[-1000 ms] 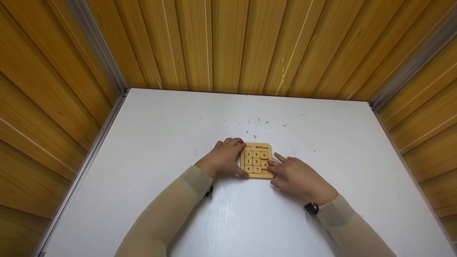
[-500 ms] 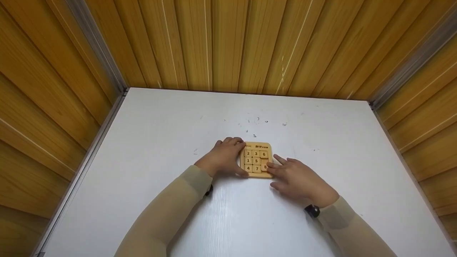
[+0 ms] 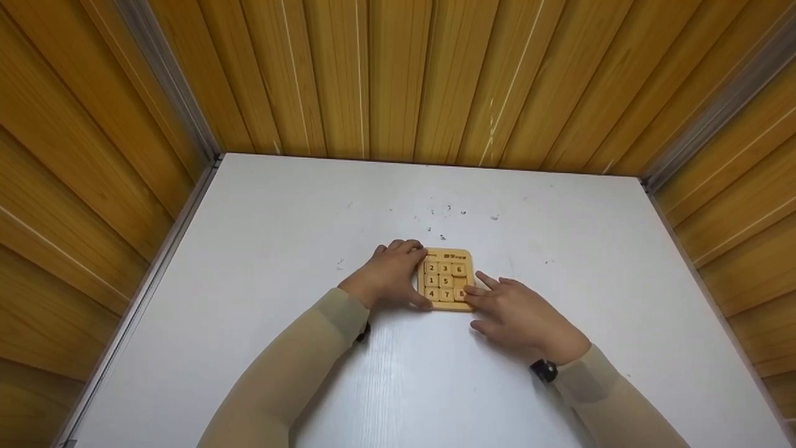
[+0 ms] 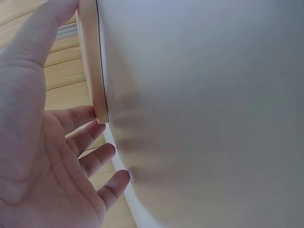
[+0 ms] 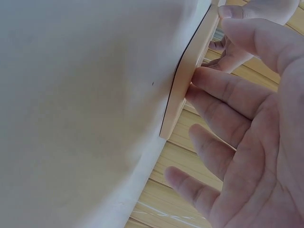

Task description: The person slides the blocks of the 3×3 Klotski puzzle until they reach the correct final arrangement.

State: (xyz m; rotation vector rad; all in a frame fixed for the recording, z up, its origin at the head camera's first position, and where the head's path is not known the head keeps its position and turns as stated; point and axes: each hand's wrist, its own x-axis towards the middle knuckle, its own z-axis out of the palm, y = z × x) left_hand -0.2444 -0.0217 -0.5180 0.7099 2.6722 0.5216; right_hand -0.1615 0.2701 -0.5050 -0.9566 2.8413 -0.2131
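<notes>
Head view: the number board [image 3: 451, 306] lies flat on the white table [image 3: 298, 236], between my hands.
Left hand [image 3: 388, 274]: at nine o'clock of the board, arched wide, it grips the rim between thumb near seven and forefinger near eleven. I'd keep that hold light but firm, so a push can't swivel the board.
7 tile [image 3: 446, 294]: it sits at six o'clock and should serve as a ruler for squaring its neighbour.
6 tile [image 3: 459, 269]: at one o'clock, directly above the bare slot [image 3: 459, 282] at three. I'd keep stray fingers off it, as a brush could nudge it down.
8 tile [image 3: 460, 294]: at five o'clock, in the corner place. I'd finish with a level push toward six, pressing little, since a heavy fingertip may make it bind.
Right hand [image 3: 516, 311]: at four o'clock, fingers loosely stretched and spread; fingertips touch the 8 tile, and it grasps nothing.
Left side, since a second ago: my hold and the board have hardly shifted.
Right side, since a second ago: the 8 tile straddled the middle and bottom rows; now it looks level with the 7 tile, leaving the slot above, and my fingertips have followed it down.
</notes>
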